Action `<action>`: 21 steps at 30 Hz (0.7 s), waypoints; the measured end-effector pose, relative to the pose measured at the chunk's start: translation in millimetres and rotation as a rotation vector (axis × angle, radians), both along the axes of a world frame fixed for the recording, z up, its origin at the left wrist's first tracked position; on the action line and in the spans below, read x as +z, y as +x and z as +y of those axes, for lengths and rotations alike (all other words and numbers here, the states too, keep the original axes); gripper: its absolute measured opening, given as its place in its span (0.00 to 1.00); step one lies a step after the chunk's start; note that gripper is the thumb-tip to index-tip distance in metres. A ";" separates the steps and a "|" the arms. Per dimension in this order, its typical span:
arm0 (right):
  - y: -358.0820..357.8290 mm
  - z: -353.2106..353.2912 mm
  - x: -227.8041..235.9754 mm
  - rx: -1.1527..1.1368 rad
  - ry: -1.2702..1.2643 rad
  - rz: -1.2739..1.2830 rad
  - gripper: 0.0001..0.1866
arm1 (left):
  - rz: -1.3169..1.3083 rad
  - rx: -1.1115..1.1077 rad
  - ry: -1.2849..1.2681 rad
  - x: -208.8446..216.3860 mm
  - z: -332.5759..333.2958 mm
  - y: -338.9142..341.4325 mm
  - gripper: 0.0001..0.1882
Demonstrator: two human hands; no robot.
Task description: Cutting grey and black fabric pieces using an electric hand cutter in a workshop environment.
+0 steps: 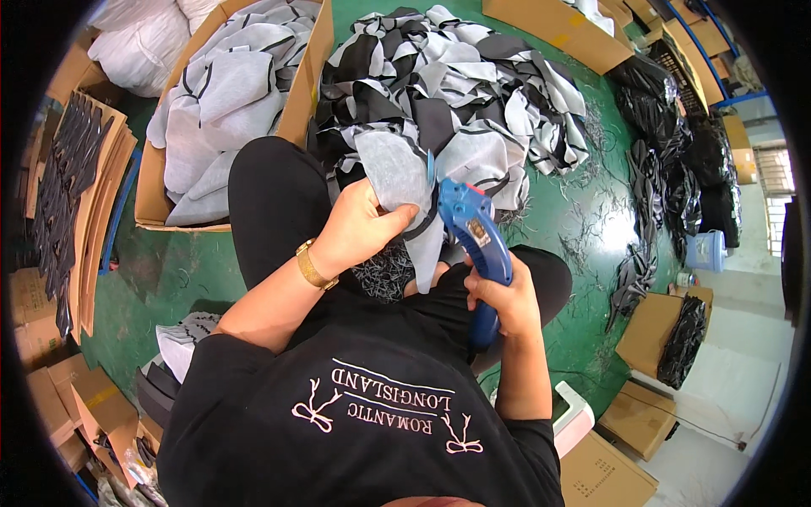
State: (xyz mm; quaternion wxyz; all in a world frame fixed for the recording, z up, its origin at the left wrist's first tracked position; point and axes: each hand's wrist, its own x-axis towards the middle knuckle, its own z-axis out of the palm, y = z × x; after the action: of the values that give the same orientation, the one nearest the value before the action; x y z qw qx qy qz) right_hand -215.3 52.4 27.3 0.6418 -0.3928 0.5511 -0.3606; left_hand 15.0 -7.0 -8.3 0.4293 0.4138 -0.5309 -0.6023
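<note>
My left hand (365, 221) pinches a light grey fabric piece (390, 169) with dark edging, thumb on top and fingers underneath. Wrapped round the handle of a blue handheld electric fabric cutter (473, 221) is my right hand (509, 296). The cutter's head and thin blade stand upright at the right edge of the grey piece; whether the blade touches the cloth I cannot tell. Beyond my hands lies a big heap of grey and black fabric pieces (448, 76). Thin dark trimmings (382, 275) are piled between my legs.
A cardboard box (296, 101) full of grey fabric pieces stands to the left of the heap. Scraps litter the green floor (574, 220). Black plastic bags (710, 160) and a pale blue bucket (705, 251) are at the right. A white stool (573, 418) stands near my right elbow.
</note>
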 end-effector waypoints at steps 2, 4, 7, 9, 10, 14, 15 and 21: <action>4.4 -7.7 1.0 -0.052 -0.046 -0.081 0.19 | 0.002 -0.008 0.019 -1.3 3.1 -3.1 0.13; 6.2 -17.0 3.2 -0.103 -0.081 -0.068 0.17 | 0.093 -0.006 0.033 -7.3 5.4 -10.6 0.14; 14.7 -32.1 6.5 -0.148 -0.112 -0.030 0.16 | 0.197 -0.060 0.075 -9.4 9.4 -16.3 0.17; 22.3 -40.4 1.4 -0.109 -0.305 0.247 0.18 | 0.315 -0.074 0.116 -10.1 19.4 -24.5 0.17; 29.6 -42.3 6.4 -0.127 -0.333 0.289 0.19 | 0.357 -0.091 0.129 -10.7 23.6 -27.5 0.16; 30.3 -42.8 -0.5 -0.077 -0.297 0.383 0.19 | 0.331 -0.107 0.210 1.5 13.0 -20.7 0.15; 30.5 -41.9 -1.4 -0.074 -0.296 0.382 0.19 | 0.331 -0.104 0.211 7.3 7.6 -20.3 0.15; 15.4 -35.2 -5.0 -0.038 -0.102 -0.127 0.18 | 0.552 -0.028 0.331 7.5 -14.5 -13.9 0.13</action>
State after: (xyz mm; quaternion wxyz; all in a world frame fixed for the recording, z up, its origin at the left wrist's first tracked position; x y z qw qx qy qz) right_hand -200.0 17.2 22.3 0.6478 -0.3907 0.4976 -0.4244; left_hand 1.1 -21.6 -0.8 0.4756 0.2919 -0.2949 -0.7756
